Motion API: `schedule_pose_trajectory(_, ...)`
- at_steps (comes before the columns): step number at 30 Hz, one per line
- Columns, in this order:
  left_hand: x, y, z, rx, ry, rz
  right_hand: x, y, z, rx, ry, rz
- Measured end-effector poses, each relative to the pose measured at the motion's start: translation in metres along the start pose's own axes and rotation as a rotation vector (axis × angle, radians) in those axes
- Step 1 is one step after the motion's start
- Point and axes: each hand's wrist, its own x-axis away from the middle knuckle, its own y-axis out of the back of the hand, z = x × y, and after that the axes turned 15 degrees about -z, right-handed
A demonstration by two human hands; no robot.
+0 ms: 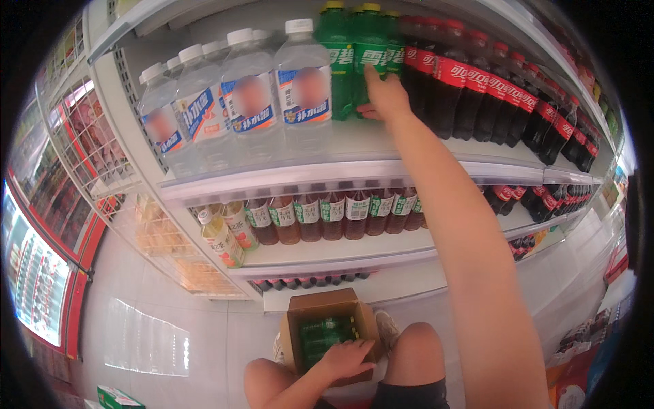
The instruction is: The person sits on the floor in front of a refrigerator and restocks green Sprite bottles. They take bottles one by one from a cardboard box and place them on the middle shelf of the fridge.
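Note:
My right hand reaches up to the top visible shelf. It touches the front of a green plastic Sprite bottle with a yellow cap, fingers spread and not visibly wrapped around it. Another green Sprite bottle stands just left of it. Down between my knees sits an open cardboard box on the floor. Inside it several green bottles with yellow caps lie on their sides. My left hand is over the near right part of the box, fingers apart, with nothing visible in its grasp.
Large clear water bottles stand left of the green ones, red-labelled Coca-Cola bottles to the right. The shelf's front edge runs below them. Bottled tea fills the shelf beneath. A wire rack and a lit drinks cooler are at left.

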Motion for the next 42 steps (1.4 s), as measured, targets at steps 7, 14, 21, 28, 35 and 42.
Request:
schedule_pose_trajectory(7, 0.000, 0.001, -0.002, -0.006, 0.006, 0.012, 0.003, 0.001, -0.001, 0.000, 0.034, -0.016)
schedule_pose_trajectory(14, -0.002, 0.002, -0.002, -0.027, 0.020, 0.085, 0.002, 0.003, 0.000, 0.175, 0.059, -0.043)
schedule_pose_trajectory(21, 0.000, -0.003, -0.002, -0.006, 0.003, -0.022, 0.003, 0.002, 0.001, 0.173, 0.038, -0.048)
schedule_pose_trajectory(28, 0.000, -0.008, 0.001, 0.008, 0.009, 0.015, 0.005, 0.002, -0.001, 0.023, -0.028, -0.020)
schedule_pose_trajectory(35, 0.003, -0.008, 0.002, -0.024, 0.006, 0.014, 0.006, 0.011, 0.000, -0.013, -0.095, 0.079)
schedule_pose_trajectory(42, -0.002, 0.000, 0.014, 0.003, 0.037, 0.088, 0.014, 0.006, 0.007, 0.162, 0.090, -0.122)
